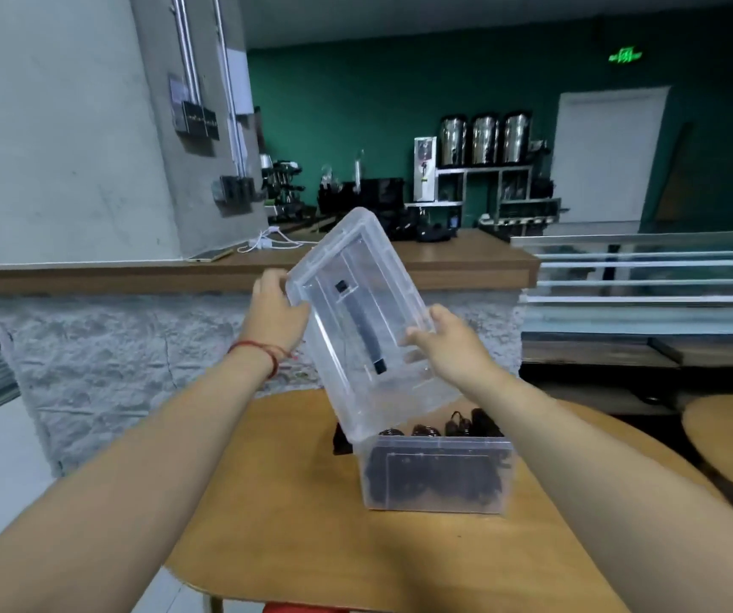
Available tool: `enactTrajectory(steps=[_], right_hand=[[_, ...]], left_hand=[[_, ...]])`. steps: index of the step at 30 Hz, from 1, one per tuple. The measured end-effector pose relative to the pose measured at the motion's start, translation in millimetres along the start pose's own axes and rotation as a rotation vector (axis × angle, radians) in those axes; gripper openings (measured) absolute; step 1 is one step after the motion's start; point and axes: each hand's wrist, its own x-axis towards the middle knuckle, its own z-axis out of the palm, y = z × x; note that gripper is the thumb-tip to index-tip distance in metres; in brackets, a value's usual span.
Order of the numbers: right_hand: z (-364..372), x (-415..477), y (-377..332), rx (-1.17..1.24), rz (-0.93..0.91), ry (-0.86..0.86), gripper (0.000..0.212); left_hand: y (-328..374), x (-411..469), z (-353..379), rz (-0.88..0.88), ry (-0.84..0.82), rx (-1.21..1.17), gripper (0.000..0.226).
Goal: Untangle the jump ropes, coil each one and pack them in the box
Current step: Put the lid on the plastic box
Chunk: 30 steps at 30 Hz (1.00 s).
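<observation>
Clear lid [358, 347]: L hand [275, 312], R hand [452, 342]

**Materials / finish check**

lid [393, 303]: clear plastic, glossy, smooth; black matt plastic handle [364, 334] on it.
box [439, 443]: same clear plastic, slightly hazy walls.
jump ropes [459, 424]: black, dull sheen, material hard to tell.
table [311, 524]: light wood, smooth, satin.
counter top [179, 269]: darker wood, smooth.
counter base [112, 347]: grey, rough, stone-like.
pillar [68, 126]: bare grey concrete look, matt.
urns [484, 139]: polished metal, mirror-bright.
wrist cord [263, 349]: red woven thread.
back wall [355, 104]: green paint, matt.
</observation>
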Motion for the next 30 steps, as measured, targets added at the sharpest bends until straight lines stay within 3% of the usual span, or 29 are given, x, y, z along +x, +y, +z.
enactTrajectory(steps=[5,8,12,16,18,25,30], right_hand=[[-72.0,-14.2,-13.2,-0.533,-0.231,0.065,0.014],[-104.7,-20.9,-17.5,-0.745,-0.286,0.118,0.017],[-128.5,-21.9,-11.4,-1.038,-0.363,0.105,0.015],[-120.2,-14.6,6.5,-1.174,-0.390,-0.003,0.010],[-114.6,-7.1,14.1,-1.225,-0.400,-0.030,0.015],[-87.1,20.0,75.4,-1.374,-0.407,-0.080,0.041],[-85.3,43.3,103.0,-1.284,-0.307,-0.179,0.034]], left_hand=[[91.1,5.1,-5.7,0.739,-0.029,0.443,0.060],[108.0,0.7,1.3,0.899,-0.050,0.709,0.066],[98.9,-9.0,7.7,0.877,0.008,0.793,0.064],[72.3,-18.4,33.9,0.603,-0.460,0.639,0.054],[57.9,-24.8,45.8,0.542,-0.571,0.643,0.051],[-4.4,-36.2,98.7,0.464,-0.678,0.699,0.053],[-28.0,-21.2,132.2,0.461,-0.681,0.731,0.052]])
